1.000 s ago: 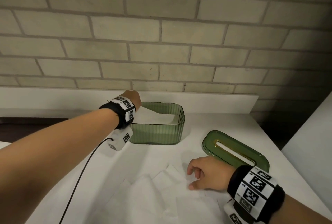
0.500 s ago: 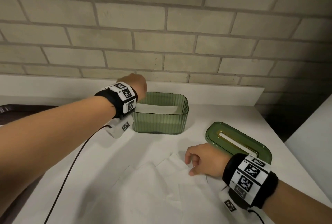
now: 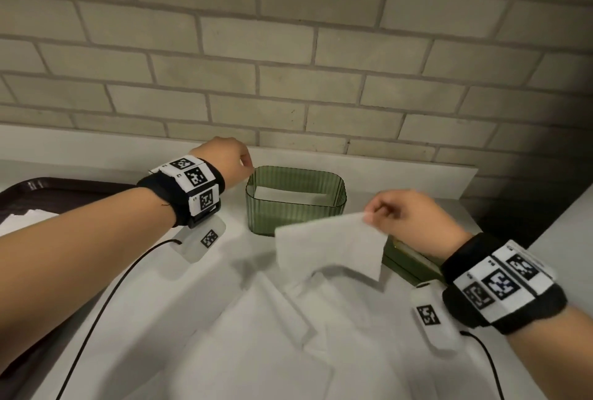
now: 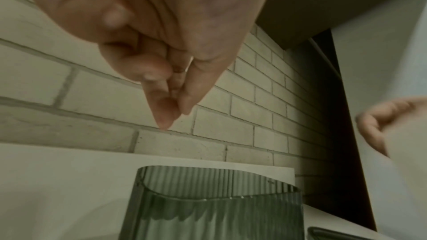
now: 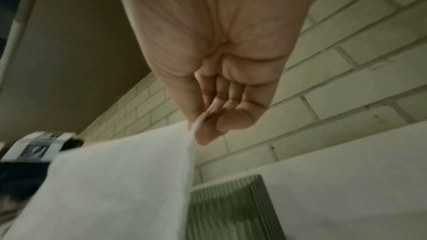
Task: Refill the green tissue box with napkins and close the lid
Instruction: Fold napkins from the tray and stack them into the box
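The right hand [image 3: 414, 220] pinches a corner of a white napkin [image 3: 330, 245], which hangs in the air to the hand's lower left, just in front of the open green tissue box [image 3: 295, 207]. The left hand [image 3: 224, 162] hovers over the box's left rim with its fingers curled and thumb against forefinger, holding nothing. The lid [image 3: 410, 260] lies on the table [image 3: 160, 303] below the right wrist.

Head looks down, wrists close, sharing box [image 3: 295, 217]

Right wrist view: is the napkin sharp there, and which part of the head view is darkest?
Right wrist view: the napkin and the green tissue box are both blurred, with smeared edges. Head view: the right edge falls into dark shadow.
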Motion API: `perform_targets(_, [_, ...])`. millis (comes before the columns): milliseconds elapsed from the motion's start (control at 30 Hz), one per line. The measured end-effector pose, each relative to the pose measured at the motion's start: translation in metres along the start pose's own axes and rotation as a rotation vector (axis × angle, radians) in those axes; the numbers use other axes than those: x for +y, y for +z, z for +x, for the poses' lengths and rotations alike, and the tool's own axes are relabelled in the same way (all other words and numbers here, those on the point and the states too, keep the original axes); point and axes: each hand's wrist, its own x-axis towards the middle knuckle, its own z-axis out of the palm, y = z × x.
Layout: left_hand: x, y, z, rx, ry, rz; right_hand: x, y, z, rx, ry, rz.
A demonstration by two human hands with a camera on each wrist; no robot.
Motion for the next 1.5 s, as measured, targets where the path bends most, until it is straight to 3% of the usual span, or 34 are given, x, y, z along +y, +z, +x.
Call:
perform_targets(167, [-0.015,-0.005,-0.003,0.013,-0.043,-0.029,-0.01,-0.021,0.024,0.199,0.154,0.449])
perform_targets(300, [-0.02,-0.004,-0.004,-0.042,-0.058,-0.018,-0.02,-0.019,0.053,0.19,0.209,0.523])
perform_targets(433, [-0.019,-0.003,-0.018,-0.189,-0.011,-0.028,-0.03,-0.008,0.098,0.121,0.325,0.436])
perform_targets(633, [-0.001,0.032,-0.083,-0.534,0.209,0.131,-0.027,0.019,0.153,-0.086,0.4,0.006])
perform_targets(767, [0.005,0.058,-0.108,-0.66,0.309,0.076,-0.024,0.037,0.167,-0.251,0.351,-0.217])
perform_targets(1033, [0.016,0.087,-0.115,-0.708,0.389,0.049,-0.017,0.077,0.172,-0.369,0.261,-0.587])
perform_targets(1200, [0.017,0.088,-0.115,-0.715,0.392,0.037,-0.02,0.08,0.168,-0.277,0.11,-0.749])
perform_targets(1333, [0.02,0.091,-0.115,-0.725,0.382,0.024,-0.03,0.084,0.168,-0.23,-0.033,-0.747])
perform_targets(1500, [0.023,0.094,-0.116,-0.718,0.371,0.029,-0.048,0.099,0.165,-0.453,-0.14,-0.537])
